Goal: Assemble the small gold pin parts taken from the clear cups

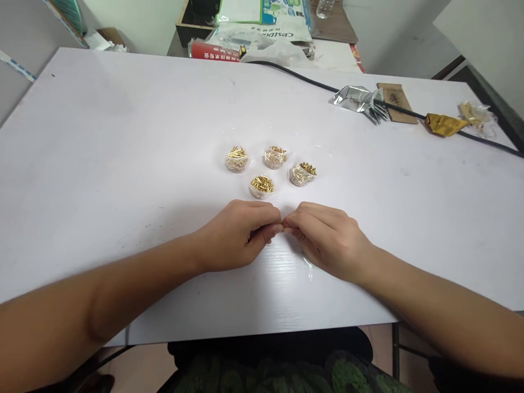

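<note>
My left hand [254, 232] and my right hand [327, 237] meet fingertip to fingertip above the white table. Both are closed in a pinch. Whatever lies between the fingertips is too small and covered to make out. A bit of clear plastic [308, 263] shows under my right hand. Just beyond the hands stand small clear cups of gold-coloured metal pieces. The nearest cup [262, 188] holds short gold pins. Longer thin pins fill the left cup [237, 161]. Behind is another cup [275, 158], and the right cup [303, 176] has small, stubby gold parts.
Across the back right of the table [123, 120] runs a black cable [303, 78]. Silver foil [360, 100], a cardboard piece [396, 103], gold foil [445, 125] and a clear bag [478, 117] lie along it. Plastic bags [278, 52] and a dark box [196, 19] sit past the far edge.
</note>
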A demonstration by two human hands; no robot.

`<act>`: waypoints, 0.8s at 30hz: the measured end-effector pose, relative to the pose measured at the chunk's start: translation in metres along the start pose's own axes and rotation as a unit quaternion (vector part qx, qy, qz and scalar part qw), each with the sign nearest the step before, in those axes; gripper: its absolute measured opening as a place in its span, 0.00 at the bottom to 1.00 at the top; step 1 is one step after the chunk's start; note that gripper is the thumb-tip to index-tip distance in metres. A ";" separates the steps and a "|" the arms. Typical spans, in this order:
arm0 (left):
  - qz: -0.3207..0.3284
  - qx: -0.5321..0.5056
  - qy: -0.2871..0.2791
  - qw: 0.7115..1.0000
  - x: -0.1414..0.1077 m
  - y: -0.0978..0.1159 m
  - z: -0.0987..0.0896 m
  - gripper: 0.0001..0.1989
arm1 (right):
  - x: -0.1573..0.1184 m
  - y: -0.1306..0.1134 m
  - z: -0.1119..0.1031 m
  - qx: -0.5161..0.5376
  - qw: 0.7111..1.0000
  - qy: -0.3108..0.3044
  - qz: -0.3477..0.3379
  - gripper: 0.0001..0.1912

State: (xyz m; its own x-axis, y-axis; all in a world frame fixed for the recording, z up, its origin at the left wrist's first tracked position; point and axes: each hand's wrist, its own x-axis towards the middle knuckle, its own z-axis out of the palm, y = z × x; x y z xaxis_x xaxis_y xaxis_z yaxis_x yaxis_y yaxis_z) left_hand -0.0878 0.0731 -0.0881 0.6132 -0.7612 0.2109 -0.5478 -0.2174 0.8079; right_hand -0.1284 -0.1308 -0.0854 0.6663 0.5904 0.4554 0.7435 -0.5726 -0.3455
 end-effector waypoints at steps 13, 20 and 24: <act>-0.072 -0.111 -0.009 0.991 0.002 0.000 -0.004 0.12 | 0.003 0.003 -0.002 0.071 0.997 0.042 0.007 0.05; -0.095 -0.159 -0.014 0.983 0.003 -0.001 -0.005 0.12 | 0.005 0.001 -0.003 0.102 0.993 0.053 0.032 0.04; -0.103 -0.190 -0.020 0.976 0.003 -0.001 -0.006 0.13 | 0.004 0.002 -0.002 0.109 0.991 0.067 0.044 0.05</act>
State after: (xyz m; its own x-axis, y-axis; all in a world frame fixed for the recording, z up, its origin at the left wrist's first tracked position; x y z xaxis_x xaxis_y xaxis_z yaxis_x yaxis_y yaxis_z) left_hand -0.0823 0.0747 -0.0853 0.6615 -0.7500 0.0063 -0.1596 -0.1325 0.9783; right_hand -0.1245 -0.1306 -0.0823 0.7259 0.4546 0.5162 0.6878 -0.4732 -0.5505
